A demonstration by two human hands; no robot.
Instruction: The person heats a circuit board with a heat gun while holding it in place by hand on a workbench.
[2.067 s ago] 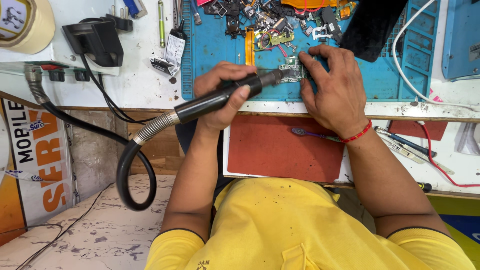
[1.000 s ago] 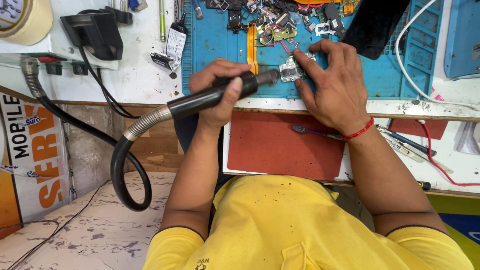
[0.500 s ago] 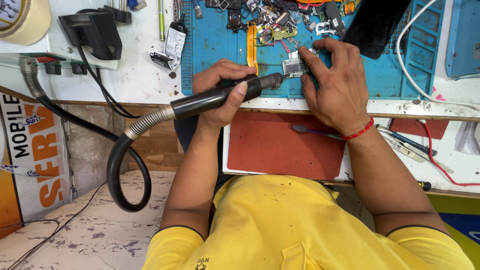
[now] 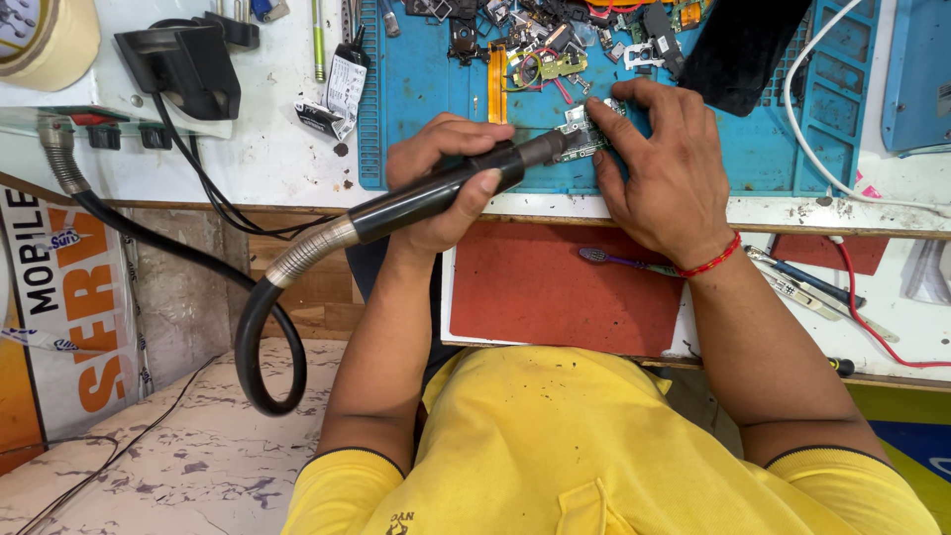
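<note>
My left hand (image 4: 441,183) is clenched around a smooth black handpiece (image 4: 446,188), a slim cylinder whose rear joins a ribbed metal collar and a thick rubber hose (image 4: 263,337) looping toward 7 o'clock. Its nozzle points to 2 o'clock and meets a small circuit board (image 4: 582,132), flat and studded with tiny parts, lying on the blue rubbery mat (image 4: 426,89) at 12 o'clock. My right hand (image 4: 659,168) presses the board down, its grip closed on the edges. Loose scrap parts (image 4: 540,45) crowd just beyond. A purple toothbrush (image 4: 619,261) lies on the red pad (image 4: 555,282) near my wrist; the white table (image 4: 267,149) carries it all.
</note>
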